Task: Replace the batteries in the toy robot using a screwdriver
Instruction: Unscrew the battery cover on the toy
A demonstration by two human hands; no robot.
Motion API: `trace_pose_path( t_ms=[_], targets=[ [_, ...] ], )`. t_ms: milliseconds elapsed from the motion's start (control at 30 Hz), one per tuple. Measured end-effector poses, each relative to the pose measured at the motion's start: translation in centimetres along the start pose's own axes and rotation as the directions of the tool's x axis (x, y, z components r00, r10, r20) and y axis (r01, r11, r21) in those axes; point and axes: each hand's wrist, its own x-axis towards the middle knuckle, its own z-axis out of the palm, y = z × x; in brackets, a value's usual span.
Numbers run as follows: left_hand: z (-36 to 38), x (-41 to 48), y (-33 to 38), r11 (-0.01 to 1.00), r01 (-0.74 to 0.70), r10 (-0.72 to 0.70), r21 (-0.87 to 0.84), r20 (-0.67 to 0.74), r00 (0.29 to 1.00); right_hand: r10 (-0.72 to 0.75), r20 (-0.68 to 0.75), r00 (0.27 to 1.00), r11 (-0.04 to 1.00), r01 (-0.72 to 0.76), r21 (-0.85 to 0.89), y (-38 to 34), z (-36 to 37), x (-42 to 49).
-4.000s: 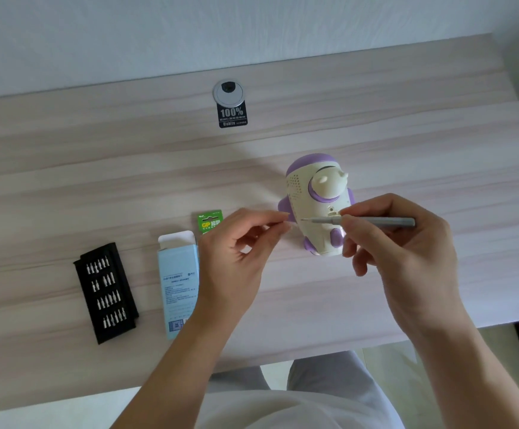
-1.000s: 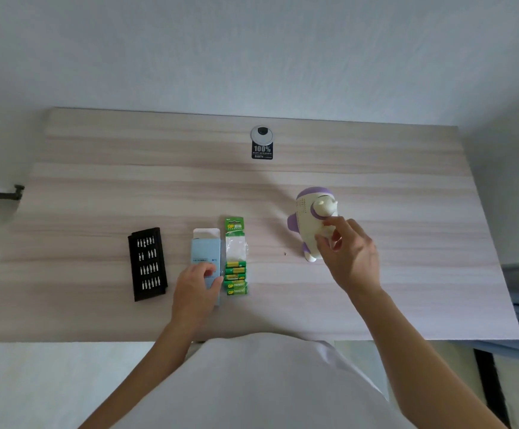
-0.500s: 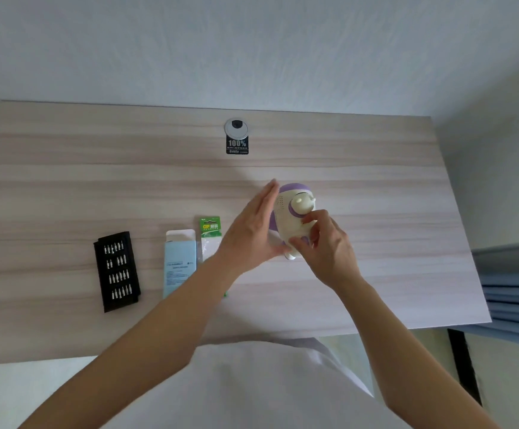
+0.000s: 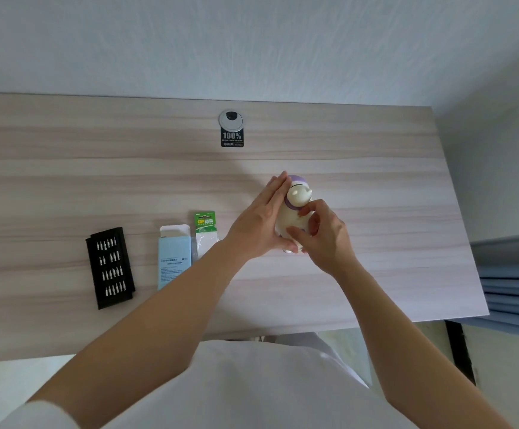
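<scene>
A pale wood-grain tabletop carries a black bit case, a blue box and a green battery pack. Further in, the toy robot stands upright. The left hand lies flat-fingered against its side and the right hand grips its front with curled fingers. Beyond are a cable grommet and a white wall.
</scene>
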Motion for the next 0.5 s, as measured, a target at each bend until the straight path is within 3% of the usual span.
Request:
trace_pose_path(
  t_ms=[500],
  targets=[
    [-0.06, 0.02, 0.01, 1.000, 0.024, -0.024, 0.006, 0.009, 1.000, 0.008, 0.064, 0.998, 0.999, -0.011, 0.046, 0.27, -0.08, -0.03]
  ],
)
